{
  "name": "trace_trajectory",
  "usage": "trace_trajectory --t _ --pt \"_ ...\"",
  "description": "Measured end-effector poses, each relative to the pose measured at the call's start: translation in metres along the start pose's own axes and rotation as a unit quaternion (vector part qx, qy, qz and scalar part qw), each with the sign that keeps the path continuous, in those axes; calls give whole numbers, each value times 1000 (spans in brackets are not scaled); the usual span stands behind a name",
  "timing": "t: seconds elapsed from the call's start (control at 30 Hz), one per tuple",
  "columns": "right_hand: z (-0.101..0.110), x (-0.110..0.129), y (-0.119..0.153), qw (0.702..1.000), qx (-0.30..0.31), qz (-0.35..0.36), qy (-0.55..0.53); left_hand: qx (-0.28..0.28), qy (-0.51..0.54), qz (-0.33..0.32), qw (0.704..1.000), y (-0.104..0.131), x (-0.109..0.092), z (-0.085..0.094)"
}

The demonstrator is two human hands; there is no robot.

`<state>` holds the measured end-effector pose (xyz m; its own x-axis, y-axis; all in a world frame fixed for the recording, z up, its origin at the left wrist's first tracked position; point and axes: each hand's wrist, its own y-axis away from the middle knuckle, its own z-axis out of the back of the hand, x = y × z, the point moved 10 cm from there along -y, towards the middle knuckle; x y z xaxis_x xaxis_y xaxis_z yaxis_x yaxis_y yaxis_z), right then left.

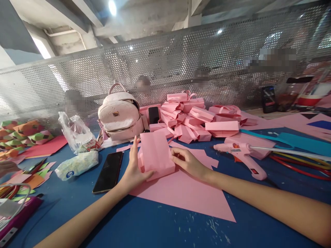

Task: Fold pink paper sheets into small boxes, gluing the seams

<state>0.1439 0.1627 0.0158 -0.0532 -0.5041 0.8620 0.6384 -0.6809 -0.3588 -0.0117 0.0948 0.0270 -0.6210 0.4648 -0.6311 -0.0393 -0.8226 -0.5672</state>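
A folded pink paper box [157,151] stands tilted between my hands, its tall flat panel facing me. My left hand [134,167] is at its left side, fingers stretched upward and the thumb across the lower front edge. With bent fingers, my right hand [187,162] pinches the box's right edge; the fingertips are partly hidden. Under the box lies a large pink paper sheet [191,198]. Behind it is a heap of folded pink paper pieces [191,113]. A pink glue gun [241,155] lies on its side, right of my right hand.
A black phone [108,172], tissue pack [77,164] and plastic bag [77,132] lie left on the blue table [124,224]. A pale backpack [120,115] stands behind. Cables [302,163] run at right; a purple power strip [20,220] sits lower left. Another person's hand [9,168] shows at far left.
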Motion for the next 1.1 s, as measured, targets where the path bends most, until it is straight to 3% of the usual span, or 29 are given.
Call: trace_trajectory --t 0.07,0.13,0.23,0.37,1.1 --pt "0 -2 -1 1000 3 0 3 -11 -141 -88 986 2 -23 3" --pt "0 -3 -2 1000 7 0 6 46 -249 -167 953 8 -41 -11" --pt "-1 -4 -2 1000 12 1 11 143 -316 -232 909 20 -53 -35" --pt "-2 -5 -1 1000 12 -4 21 163 -318 -241 902 24 -54 -44" --pt "-5 -6 1 998 10 -12 61 159 -254 -240 923 23 -48 -43"
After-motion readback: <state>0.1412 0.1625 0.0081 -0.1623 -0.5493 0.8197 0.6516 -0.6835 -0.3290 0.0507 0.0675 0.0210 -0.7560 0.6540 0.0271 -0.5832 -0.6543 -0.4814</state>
